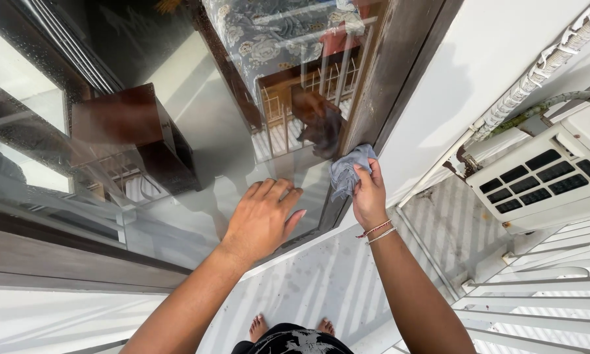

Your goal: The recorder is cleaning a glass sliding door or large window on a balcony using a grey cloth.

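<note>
- Head view looks steeply down at a person standing barefoot on a narrow balcony floor (pixel 321 282), facing a glass window pane (pixel 196 131) set in a dark frame (pixel 399 72).
- Right hand (pixel 368 196) is closed around a bunched grey cloth (pixel 348 172), thumb and fingers pinching it, and presses it against the lower right corner of the pane where glass meets frame.
- Left hand (pixel 262 219) holds nothing: it lies flat and open, fingers spread, palm on the glass near the bottom edge.
- Smearing is a likely fault: the bare left palm rests on the glass, so it could leave prints on whatever surface it touches.
- Corner dirt may be missed, since the cloth is wadded into a lump and only a small part of it meets the glass; the seam along the frame looks hard to reach with a bulky wad.
- Cloth could slip from the fingers if the grip loosens, because much of it hangs loose below the hand.
- Leaning weight through the left palm puts load on the pane; too hard a push looks unwise.
- Footing is tight: bare feet (pixel 259 326) stand close to the wall, and an air-conditioner outdoor unit (pixel 544 177) with its pipes (pixel 537 69) crowds the right side, near the elbow.
</note>
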